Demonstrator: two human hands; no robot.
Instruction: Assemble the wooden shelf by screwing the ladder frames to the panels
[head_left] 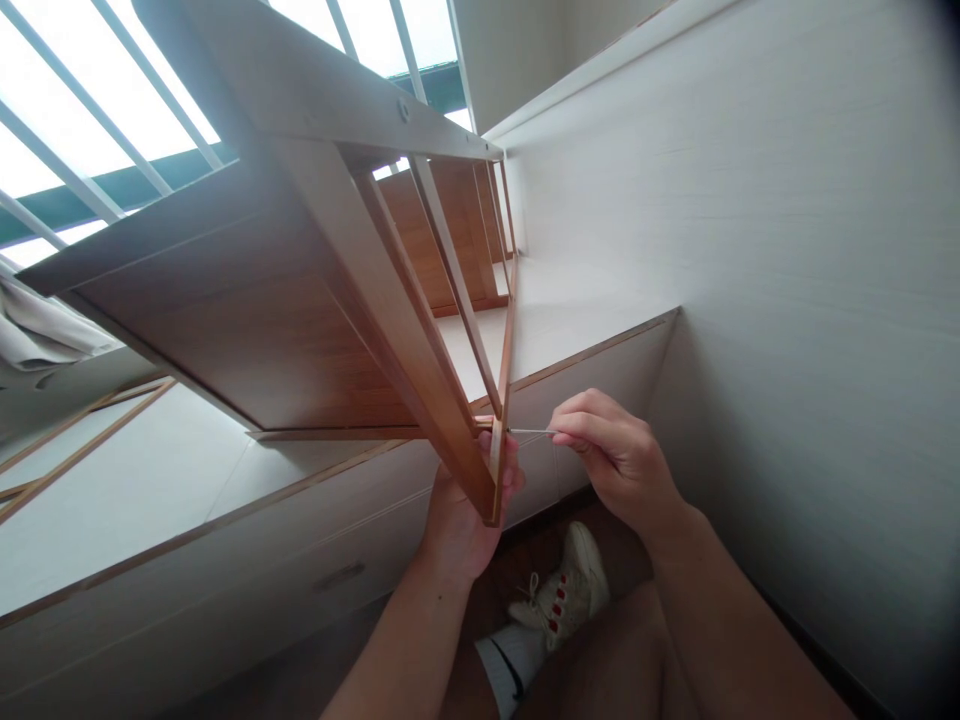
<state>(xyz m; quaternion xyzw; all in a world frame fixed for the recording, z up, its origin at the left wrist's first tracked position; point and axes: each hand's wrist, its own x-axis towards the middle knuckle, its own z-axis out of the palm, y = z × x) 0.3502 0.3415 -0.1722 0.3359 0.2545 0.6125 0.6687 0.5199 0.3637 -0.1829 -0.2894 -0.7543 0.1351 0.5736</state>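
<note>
Window bars [82,183] stand beyond both hands: the left hand [461,520], partly hidden, clasps the frame [435,405]; the right hand [615,445] pinches a rod [531,431], end concealed.

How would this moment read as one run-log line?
left hand: holding wooden frame near its corner | right hand: pinching thin rod, tip at the frame | frame: jutting past white ledge

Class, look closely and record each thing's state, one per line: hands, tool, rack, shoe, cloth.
Left hand: gripping the wooden rack near its closest corner.
Right hand: pinching the thin tool.
Thin tool: tip at the rack's edge.
Wooden rack: near corner jutting past the ledge.
Shoe: laced.
Grey cloth: bunched in folds.
</note>
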